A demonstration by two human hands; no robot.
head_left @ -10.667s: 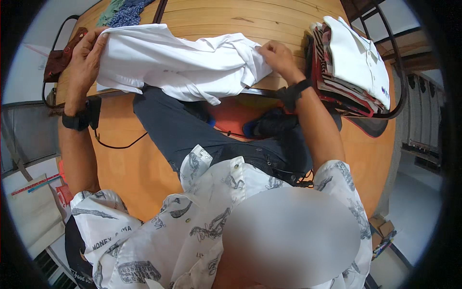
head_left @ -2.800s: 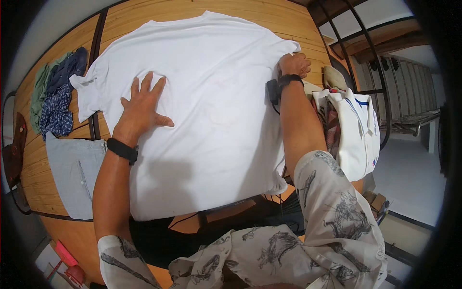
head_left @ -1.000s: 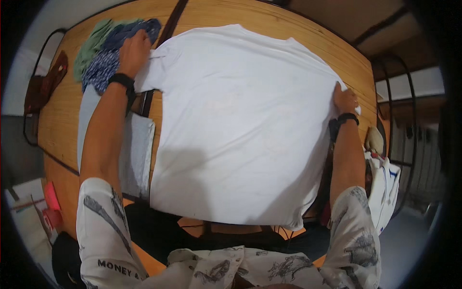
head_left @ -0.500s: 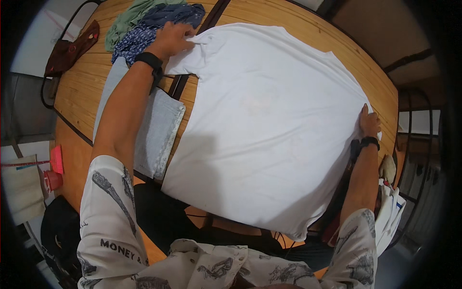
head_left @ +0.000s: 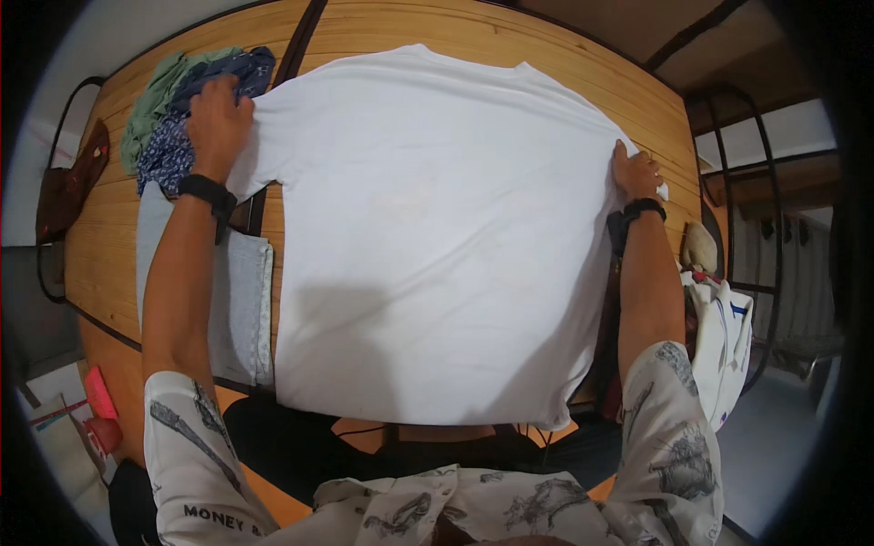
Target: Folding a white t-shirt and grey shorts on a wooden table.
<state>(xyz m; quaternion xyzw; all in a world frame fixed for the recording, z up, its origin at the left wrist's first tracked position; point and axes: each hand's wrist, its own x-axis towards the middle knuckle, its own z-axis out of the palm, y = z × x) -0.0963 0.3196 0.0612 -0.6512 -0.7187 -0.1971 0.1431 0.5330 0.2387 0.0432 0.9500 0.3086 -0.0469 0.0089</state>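
A white T-shirt [head_left: 437, 237] lies spread out on the wooden table, its neckline at the far side and its hem toward me. Faint creases cross its lower half. My left hand [head_left: 218, 132] is at the end of the left sleeve, fingers apart and thumb against the sleeve's edge. At the other sleeve, my right hand [head_left: 635, 171] has its fingers curled over the cloth, and a bit of white fabric sticks out past it. Folded light-blue jeans [head_left: 241, 305] lie beside the shirt, partly behind my left forearm.
Crumpled green cloth [head_left: 153, 114] and patterned blue cloth [head_left: 166, 156] are heaped at the far left of the wooden table [head_left: 382, 32]. A brown item [head_left: 77, 187] hangs by a dark metal frame. White cloth [head_left: 719, 337] with blue trim lies right of my right forearm.
The view has shifted, so things sit further left. My left hand has gone from pinching the sleeve to lying open at its end, and that sleeve is flatter. My right hand stays on its sleeve.
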